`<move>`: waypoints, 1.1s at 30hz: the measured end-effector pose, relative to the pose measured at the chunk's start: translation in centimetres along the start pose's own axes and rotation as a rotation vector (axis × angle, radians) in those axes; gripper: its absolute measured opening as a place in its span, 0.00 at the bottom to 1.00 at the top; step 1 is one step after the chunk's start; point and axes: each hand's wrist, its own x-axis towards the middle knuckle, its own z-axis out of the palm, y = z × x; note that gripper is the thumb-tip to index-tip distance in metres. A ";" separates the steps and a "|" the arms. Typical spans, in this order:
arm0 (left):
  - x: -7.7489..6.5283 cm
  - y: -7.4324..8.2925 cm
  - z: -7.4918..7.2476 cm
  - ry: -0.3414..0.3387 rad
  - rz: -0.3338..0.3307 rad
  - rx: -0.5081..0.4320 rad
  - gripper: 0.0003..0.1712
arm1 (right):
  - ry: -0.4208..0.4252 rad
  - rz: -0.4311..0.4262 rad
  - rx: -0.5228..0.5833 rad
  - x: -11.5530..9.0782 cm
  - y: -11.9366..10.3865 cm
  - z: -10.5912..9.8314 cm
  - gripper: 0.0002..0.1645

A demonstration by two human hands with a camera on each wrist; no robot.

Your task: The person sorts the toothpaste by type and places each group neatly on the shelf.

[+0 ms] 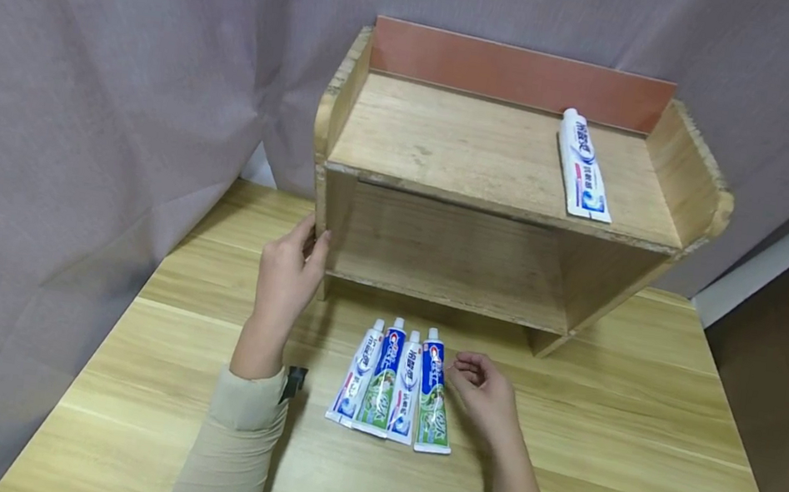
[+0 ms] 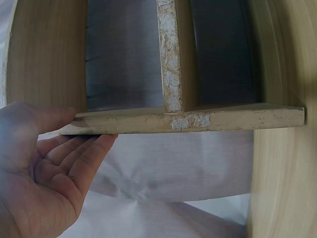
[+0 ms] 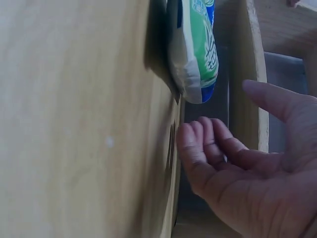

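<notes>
My left hand grips the left side panel of a small wooden shelf. In the left wrist view the thumb lies on one face of the panel and the fingers on the other. Four becomes several here: toothpaste tubes lie side by side on the table, caps toward the shelf, the rightmost a blue-green tube. Beside that tube is my right hand, fingers loosely bent and holding nothing. The right wrist view shows a gap between its fingertips and the tube. Another white toothpaste tube lies on the shelf's upper board.
Two white tubes, one on the far left and one third along, alternate with blue-green ones. The shelf has a lower compartment and a reddish back strip. A grey curtain hangs behind the wooden table.
</notes>
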 end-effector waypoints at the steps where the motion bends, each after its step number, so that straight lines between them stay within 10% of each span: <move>1: 0.0 0.0 0.0 0.001 0.001 -0.002 0.18 | -0.007 0.002 -0.016 0.0 0.0 0.1 0.26; 33: 0.1 0.0 0.0 0.003 -0.024 -0.001 0.18 | -0.039 0.047 -0.243 -0.7 -0.4 1.4 0.32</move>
